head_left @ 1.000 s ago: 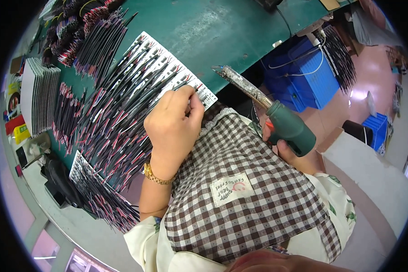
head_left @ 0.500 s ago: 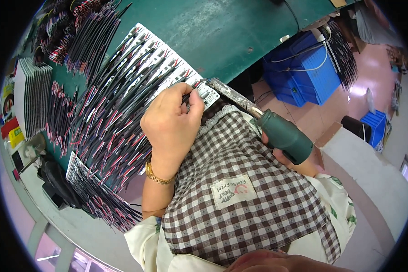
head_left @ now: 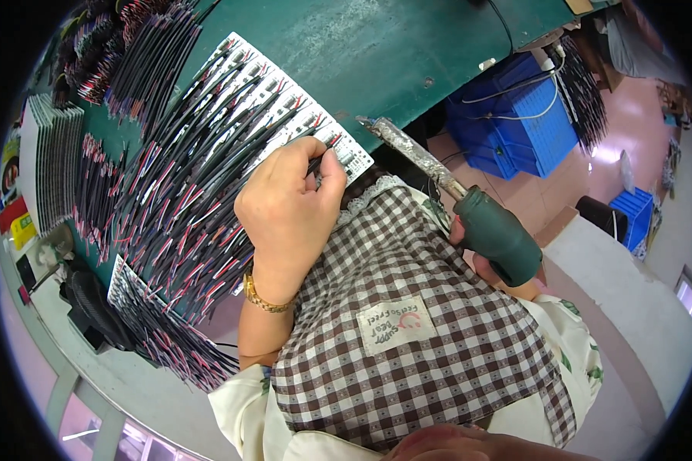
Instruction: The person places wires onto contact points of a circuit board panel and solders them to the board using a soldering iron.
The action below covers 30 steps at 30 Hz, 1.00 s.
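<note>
My left hand (head_left: 288, 196) is closed in a pinch at the near right end of a white circuit board panel (head_left: 353, 156). Between thumb and forefinger is a dark wire with a red-coloured end (head_left: 333, 140), its end at the board's pads. Most of that wire is hidden by the fingers. My right hand (head_left: 484, 269) wraps round the green handle of a soldering iron (head_left: 501, 238). The iron's tip points up and left, just off the board's right edge. Rows of black wires with red and white ends (head_left: 184, 184) hang from the panel across the bench.
Wire bundles (head_left: 150, 69) lie at the far left beside a stack of white board panels (head_left: 48, 165). Another wired panel (head_left: 161, 326) sits nearer, at left. Blue crates (head_left: 515, 115) stand right of the green bench (head_left: 361, 46), whose edge runs close by the iron.
The soldering iron has drawn back from the wire joint, its tip moving up and its handle right and down. My left hand keeps its pinch at almost the same spot.
</note>
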Motion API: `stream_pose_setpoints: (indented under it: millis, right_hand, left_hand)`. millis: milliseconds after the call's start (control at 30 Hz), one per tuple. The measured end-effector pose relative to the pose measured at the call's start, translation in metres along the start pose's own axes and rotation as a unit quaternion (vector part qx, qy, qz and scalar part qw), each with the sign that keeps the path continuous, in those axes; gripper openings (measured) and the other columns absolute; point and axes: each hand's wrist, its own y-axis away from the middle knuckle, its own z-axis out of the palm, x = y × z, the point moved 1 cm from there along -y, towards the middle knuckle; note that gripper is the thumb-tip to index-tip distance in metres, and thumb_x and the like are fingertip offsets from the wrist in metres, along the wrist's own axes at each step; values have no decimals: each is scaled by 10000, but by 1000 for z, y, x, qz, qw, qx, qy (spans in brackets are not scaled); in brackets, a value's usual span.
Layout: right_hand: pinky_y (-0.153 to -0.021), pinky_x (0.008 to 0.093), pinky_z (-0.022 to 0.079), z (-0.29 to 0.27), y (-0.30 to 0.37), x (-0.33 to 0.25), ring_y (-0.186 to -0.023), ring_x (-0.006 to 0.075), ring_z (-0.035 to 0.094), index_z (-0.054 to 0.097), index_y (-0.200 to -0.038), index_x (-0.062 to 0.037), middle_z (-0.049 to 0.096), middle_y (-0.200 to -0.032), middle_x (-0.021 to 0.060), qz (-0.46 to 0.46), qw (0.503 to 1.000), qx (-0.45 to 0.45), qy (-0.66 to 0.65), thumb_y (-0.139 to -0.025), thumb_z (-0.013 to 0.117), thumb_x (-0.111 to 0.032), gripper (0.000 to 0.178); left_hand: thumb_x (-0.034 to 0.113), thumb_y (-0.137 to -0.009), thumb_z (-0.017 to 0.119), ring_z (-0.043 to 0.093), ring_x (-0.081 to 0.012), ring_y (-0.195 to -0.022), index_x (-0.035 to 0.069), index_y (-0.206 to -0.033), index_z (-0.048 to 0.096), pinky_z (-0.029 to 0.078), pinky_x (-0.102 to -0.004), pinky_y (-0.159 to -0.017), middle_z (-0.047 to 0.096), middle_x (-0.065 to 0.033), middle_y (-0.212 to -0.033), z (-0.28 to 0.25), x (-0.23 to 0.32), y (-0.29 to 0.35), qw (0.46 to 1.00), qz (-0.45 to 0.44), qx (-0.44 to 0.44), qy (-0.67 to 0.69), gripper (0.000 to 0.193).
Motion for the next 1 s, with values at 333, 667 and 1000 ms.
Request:
stream_pose_setpoints:
  millis: [333,667,1000]
  right_hand:
    - [-696,279,506,-4,5,5,-769,238,646,585,-1080,52,640,-922,131,-11,999,-19,29,-693,677,-267,510]
    - [-650,297,505,-2,-6,-14,-742,268,636,620,-1027,9,626,-959,137,-40,990,-95,98,-665,647,-245,444]
    - [-678,282,503,-4,-4,-12,-769,244,646,570,-1102,61,631,-944,132,-109,988,-53,93,-698,662,-274,533]
  left_hand:
    - [84,-707,699,538,-169,-472,75,-726,646,414,-288,-452,580,-41,-608,-9,3,-9,996,-55,-61,20,57]
    - [86,-695,695,561,-179,-495,65,-728,663,429,-282,-474,604,-58,-625,-12,2,-10,993,-66,-94,27,50]
    - [99,-723,696,513,-92,-499,28,-781,673,407,-227,-499,583,-56,-600,-14,1,-13,992,-57,-109,18,94]
